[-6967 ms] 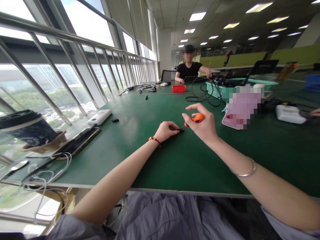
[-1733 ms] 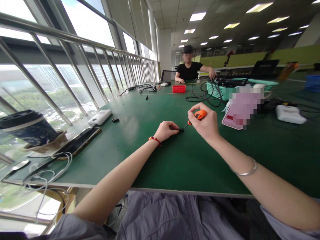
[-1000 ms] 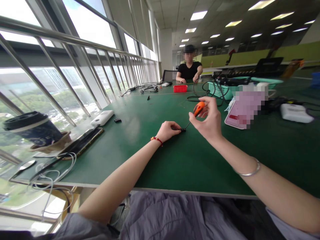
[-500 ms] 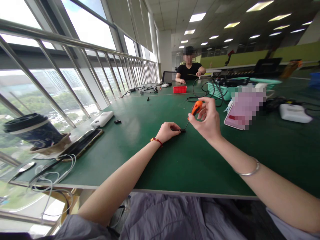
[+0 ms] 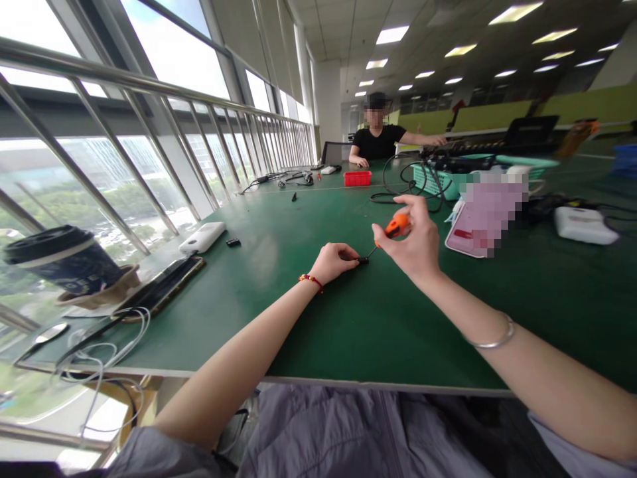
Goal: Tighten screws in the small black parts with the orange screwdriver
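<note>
**Pinning a small black part under a screwdriver tip**

Pressing down on the green table (image 5: 348, 318), the left hand (image 5: 332, 261) is curled nearly shut, its fingertips (image 5: 352, 255) pinching a small black part (image 5: 363, 260) that lies flat on the tabletop near the middle of the scene. Most of that part is hidden under the fingers, so its shape cannot be told. The right hand (image 5: 414, 244), just right of the left one, is closed loosely around the orange handle of a small screwdriver (image 5: 395, 228), thumb and first fingers gripping it, the other fingers bent beside it. The thin shaft slants down and to the left, and its tip meets the black part.

Along the left edge of the table lie a white power bank (image 5: 202, 238), a dark phone (image 5: 162, 287), a paper cup (image 5: 54, 261) on its side and a loose white cable (image 5: 94, 352). To the right sit a pink blurred item (image 5: 485, 212) and a white box (image 5: 582, 226). Far across the table a red tray (image 5: 357, 178) and a teal basket (image 5: 438, 179) stand near a seated person in a black shirt (image 5: 378, 141).
</note>
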`<state>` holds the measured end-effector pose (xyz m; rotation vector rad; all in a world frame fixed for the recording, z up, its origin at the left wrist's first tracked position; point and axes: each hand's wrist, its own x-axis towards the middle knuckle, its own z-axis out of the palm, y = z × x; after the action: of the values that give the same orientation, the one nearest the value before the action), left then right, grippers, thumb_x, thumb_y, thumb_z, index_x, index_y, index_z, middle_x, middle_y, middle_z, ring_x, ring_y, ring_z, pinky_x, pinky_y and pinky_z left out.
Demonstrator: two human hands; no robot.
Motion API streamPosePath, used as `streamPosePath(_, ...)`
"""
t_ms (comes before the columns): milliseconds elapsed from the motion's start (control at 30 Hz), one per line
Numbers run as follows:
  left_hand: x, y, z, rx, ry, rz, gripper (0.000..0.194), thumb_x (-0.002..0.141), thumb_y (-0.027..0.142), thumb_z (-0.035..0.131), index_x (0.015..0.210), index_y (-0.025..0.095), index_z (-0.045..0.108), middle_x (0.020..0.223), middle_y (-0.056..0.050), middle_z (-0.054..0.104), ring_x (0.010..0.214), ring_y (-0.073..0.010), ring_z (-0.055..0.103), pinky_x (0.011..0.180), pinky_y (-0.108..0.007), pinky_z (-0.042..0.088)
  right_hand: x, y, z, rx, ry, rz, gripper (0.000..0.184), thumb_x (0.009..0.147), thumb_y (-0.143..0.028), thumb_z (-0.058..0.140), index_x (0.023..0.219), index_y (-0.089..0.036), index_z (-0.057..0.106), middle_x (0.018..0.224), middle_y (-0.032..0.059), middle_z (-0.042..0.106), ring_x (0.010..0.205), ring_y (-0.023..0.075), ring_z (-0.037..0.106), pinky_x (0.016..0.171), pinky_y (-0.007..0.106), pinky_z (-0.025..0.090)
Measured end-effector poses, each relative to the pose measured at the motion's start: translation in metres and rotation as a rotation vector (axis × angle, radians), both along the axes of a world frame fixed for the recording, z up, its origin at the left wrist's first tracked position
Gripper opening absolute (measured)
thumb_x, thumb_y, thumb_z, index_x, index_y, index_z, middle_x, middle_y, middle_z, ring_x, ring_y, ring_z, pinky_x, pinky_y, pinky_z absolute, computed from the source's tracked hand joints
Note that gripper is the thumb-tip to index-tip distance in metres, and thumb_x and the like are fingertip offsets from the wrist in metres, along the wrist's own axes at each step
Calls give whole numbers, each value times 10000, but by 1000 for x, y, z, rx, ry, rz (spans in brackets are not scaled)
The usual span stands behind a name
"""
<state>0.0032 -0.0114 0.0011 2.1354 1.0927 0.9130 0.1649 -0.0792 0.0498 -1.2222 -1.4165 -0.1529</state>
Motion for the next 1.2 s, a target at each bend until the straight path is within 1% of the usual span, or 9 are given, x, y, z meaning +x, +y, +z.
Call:
streamPosePath(67,0,0,0,2,1,-1,118,648,175,650,743,122,694,716,-40,691,657,-123,612,685,-233,502,0,0,0,6,-10,-46,509,609,-460,644,1032,-208,517,674,-29,567,574,152,544,539,252,390)
streamPosePath(267,0,1,0,12,19,11,119,649,186,649,742,130,696,718,-35,693,657,-123,611,681,-234,500,-1,-2,1,-90,-11,-24,204,723,-411,538,669,-217,572,561,-15,548,513,144,501,538,258,370)
streamPosePath(367,0,-1,1,6,22,13,124,650,185,648,748,126,695,721,-38,692,663,-126,611,680,-235,500,0,-2,1,-68,2,13,170,696,-352,553,806,-224,576,610,-19,557,508,147,497,544,269,385)
streamPosePath(500,0,-3,3,10,15,6,116,653,181,646,744,127,693,722,-37,694,663,-126,612,685,-237,501,2,-1,1,14,-3,-3,425,655,-424,601,1019,-224,512,661,-25,560,554,165,528,584,287,411)
streamPosePath(733,0,-1,1,-8,21,9,131,651,190,650,751,114,690,737,-52,695,672,-132,611,695,-246,499,1,-2,3,-83,3,-41,233,740,-447,516,705,-221,562,530,-19,499,515,155,489,542,270,368)
streamPosePath(800,0,0,1,-12,20,14,136,651,187,650,757,112,690,737,-53,694,672,-132,610,695,-247,499,1,-1,2,-65,2,-9,170,721,-372,526,790,-221,563,592,-15,526,525,153,488,550,277,378)
streamPosePath(967,0,-2,2,-6,12,5,123,650,179,648,748,117,690,726,-45,693,669,-128,613,691,-240,501,4,3,-1,-4,11,35,467,640,-385,610,1056,-222,476,698,-21,546,528,151,498,539,284,392)
streamPosePath(1100,0,-2,2,-1,15,5,121,647,191,653,741,124,690,728,-44,695,669,-131,615,690,-244,503,4,1,1,-56,26,-37,334,676,-497,583,877,-231,556,550,-43,497,494,151,479,518,265,362)
streamPosePath(1200,-1,-1,2,-1,12,8,127,648,191,652,748,124,692,726,-44,694,667,-130,614,688,-245,503,2,-2,2,-65,-2,-15,224,728,-440,534,687,-221,559,541,-22,520,509,145,479,539,264,366)
